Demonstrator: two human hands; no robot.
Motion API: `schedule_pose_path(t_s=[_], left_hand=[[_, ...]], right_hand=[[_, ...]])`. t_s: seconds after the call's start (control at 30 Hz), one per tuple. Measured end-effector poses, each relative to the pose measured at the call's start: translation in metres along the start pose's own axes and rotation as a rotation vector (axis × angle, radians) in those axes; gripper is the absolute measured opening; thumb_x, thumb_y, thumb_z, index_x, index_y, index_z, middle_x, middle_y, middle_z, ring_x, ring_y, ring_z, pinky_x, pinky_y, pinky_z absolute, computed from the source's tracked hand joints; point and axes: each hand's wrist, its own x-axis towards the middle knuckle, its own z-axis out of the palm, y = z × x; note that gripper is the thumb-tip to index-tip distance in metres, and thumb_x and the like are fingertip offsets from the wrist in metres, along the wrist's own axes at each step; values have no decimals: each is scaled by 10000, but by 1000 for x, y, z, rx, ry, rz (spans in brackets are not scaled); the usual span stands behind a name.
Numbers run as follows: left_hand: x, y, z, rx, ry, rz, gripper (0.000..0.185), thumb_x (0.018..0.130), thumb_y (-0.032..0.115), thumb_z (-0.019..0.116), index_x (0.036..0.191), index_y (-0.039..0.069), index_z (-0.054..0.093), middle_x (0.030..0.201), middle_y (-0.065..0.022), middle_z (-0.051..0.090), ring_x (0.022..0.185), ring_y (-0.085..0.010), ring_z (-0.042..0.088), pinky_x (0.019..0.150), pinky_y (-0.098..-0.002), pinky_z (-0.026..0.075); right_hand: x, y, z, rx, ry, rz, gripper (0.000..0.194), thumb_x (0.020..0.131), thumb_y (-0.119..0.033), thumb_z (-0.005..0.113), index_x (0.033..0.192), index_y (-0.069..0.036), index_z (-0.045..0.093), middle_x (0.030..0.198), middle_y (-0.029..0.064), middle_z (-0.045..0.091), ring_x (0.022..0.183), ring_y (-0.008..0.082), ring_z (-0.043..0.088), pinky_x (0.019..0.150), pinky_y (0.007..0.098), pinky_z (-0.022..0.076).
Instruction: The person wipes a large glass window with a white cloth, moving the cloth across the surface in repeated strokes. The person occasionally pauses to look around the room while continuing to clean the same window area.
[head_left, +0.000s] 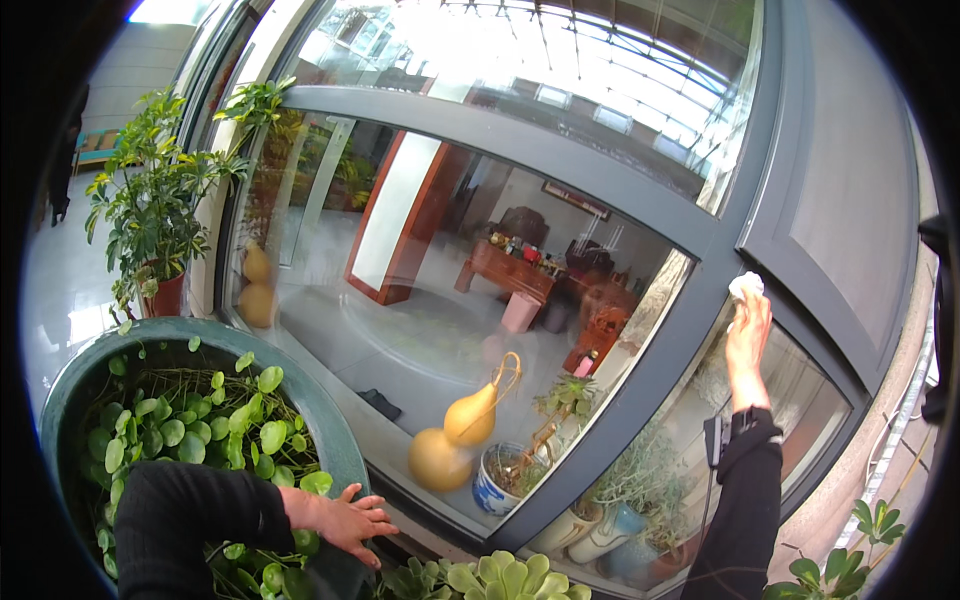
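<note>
My right hand (748, 345) is raised at the right with a crumpled white cloth or tissue (745, 286) in its fingers. The white wad is at the grey window frame (709, 289), near the upper corner of the narrow right pane (799, 405). At lower left my left hand (349, 521) has its fingers spread and holds nothing. It is at the rim of a large green planter (341, 442) full of round-leaved plants (191, 448); whether it bears weight there cannot be told. The wide window pane (360, 360) before me shows hazy, curved smears.
Behind the glass are a bottle gourd (442, 459), a blue-and-white plant pot (495, 480) and a carved wooden desk (510, 268). Succulents (517, 577) grow at the bottom edge. A potted shrub (161, 202) stands at left; a dark-clothed person (66, 161) is beyond it.
</note>
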Motion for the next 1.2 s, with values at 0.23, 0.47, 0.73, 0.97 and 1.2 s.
schedule_pose_path(t_s=[0.23, 0.47, 0.73, 0.97, 1.2], left_hand=[[-5, 4, -1, 10, 64, -23, 831, 819, 681, 506, 1428, 136, 352, 1424, -101, 385, 1396, -361, 189, 1058, -669, 116], [-10, 12, -5, 28, 106, -34, 809, 808, 659, 544, 1402, 129, 401, 1391, -106, 420, 1385, -352, 214, 1057, -665, 127], [-11, 16, -6, -23, 156, -83, 828, 818, 668, 531, 1405, 104, 382, 1385, -111, 435, 1391, -327, 226, 1082, -636, 108], [-10, 23, -7, -16, 167, -173, 824, 835, 659, 515, 1418, 100, 355, 1379, -113, 447, 1388, -303, 246, 1117, -576, 85], [-9, 34, -19, -46, 168, -217, 817, 836, 650, 521, 1401, 81, 367, 1348, -125, 471, 1380, -302, 265, 1117, -569, 95]], right_hand=[[-38, 23, 26, 3, 105, -126, 423, 823, 92, 532, 1171, -131, 621, 1123, 73, 579, 1037, 293, 533, 931, 393, 435], [-143, 6, 17, 15, -38, -154, 443, 759, 123, 525, 1136, -84, 632, 1073, 106, 599, 980, 307, 548, 875, 421, 437], [-329, -34, -4, 157, -354, -160, 378, 733, 63, 573, 1081, -69, 637, 984, 121, 595, 921, 335, 538, 798, 425, 463], [-429, -48, -2, 126, -502, -85, 343, 702, 3, 621, 1028, -101, 649, 988, 47, 571, 944, 285, 548, 812, 391, 496], [-517, -68, -2, 198, -561, 20, 352, 723, -24, 616, 1060, -115, 662, 963, 34, 563, 921, 263, 546, 798, 370, 497]])
